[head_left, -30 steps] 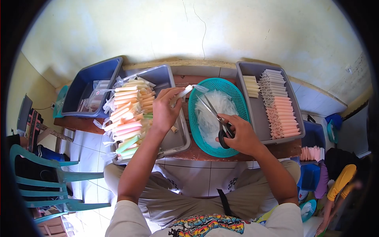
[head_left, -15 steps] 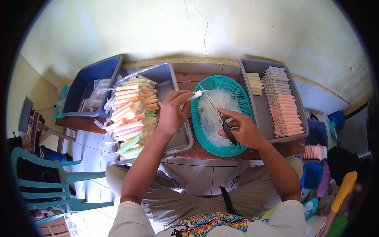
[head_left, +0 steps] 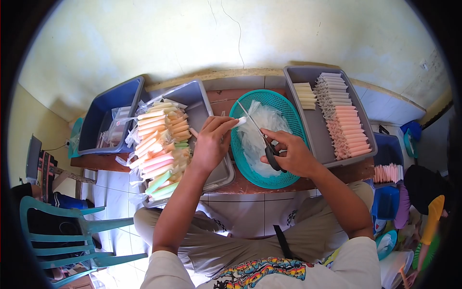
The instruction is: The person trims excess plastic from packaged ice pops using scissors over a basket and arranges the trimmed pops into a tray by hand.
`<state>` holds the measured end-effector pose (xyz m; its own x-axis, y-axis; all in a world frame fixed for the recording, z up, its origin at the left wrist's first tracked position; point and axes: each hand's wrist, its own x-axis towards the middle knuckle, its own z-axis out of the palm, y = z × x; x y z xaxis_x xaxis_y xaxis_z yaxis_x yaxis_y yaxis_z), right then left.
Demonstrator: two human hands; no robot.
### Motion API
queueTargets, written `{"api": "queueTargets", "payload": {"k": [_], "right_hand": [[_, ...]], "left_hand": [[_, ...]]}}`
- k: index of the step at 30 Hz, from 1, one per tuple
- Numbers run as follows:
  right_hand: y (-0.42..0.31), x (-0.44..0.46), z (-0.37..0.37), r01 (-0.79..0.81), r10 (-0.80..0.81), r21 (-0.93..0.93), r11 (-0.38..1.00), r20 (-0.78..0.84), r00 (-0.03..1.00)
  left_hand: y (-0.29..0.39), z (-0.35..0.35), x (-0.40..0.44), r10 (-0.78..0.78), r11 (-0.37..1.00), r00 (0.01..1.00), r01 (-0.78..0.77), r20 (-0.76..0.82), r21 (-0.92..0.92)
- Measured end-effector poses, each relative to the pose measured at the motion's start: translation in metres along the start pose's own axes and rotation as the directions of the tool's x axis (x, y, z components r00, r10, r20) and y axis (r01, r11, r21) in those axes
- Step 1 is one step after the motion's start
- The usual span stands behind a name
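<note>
My left hand [head_left: 212,143] is closed round a white tube [head_left: 239,122] whose end sticks out over the left rim of the teal basket [head_left: 293,126]. In my right hand [head_left: 290,153] are black-handled scissors [head_left: 272,156], their blades pointing up and left, close to the tube's end. Clear plastic scraps [head_left: 262,127] lie in the basket below. Left of it, a grey tray [head_left: 223,176] carries a pile of orange, pink, green and cream tubes [head_left: 156,139] in plastic. The grey tray on the right [head_left: 308,126] bears rows of grey, pink and cream tubes [head_left: 352,130].
A blue bin [head_left: 98,118] with plastic packs stands at the far left of the wooden table [head_left: 250,185]. A teal chair [head_left: 62,233] is at lower left. At lower right are blue containers [head_left: 385,202] and another person's yellow sleeve [head_left: 432,219].
The long plastic end seen on the tube a second ago no longer shows. The scissors, spread earlier, have blades together now. Both hands stay over the basket area while the view has shifted slightly.
</note>
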<state>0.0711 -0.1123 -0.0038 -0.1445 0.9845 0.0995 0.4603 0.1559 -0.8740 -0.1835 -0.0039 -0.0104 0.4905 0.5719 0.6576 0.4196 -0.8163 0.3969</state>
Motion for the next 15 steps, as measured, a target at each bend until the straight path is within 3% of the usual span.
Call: {"api": "queueTargets", "payload": {"k": [9,15], "right_hand": [[-0.0068,-0.0026,0.0025,-0.008,0.008,-0.107,0.994,0.002,1.0],[0.0,-0.0024,0.0047,-0.014,0.014,-0.021,1.0,0.027,1.0]], "left_hand": [[-0.003,0.0033,-0.0027,0.036,0.998,0.999,-0.037,0.014,0.057],[-0.007,0.0019,-0.0035,0.063,0.99,0.998,-0.064,0.01,0.123]]}}
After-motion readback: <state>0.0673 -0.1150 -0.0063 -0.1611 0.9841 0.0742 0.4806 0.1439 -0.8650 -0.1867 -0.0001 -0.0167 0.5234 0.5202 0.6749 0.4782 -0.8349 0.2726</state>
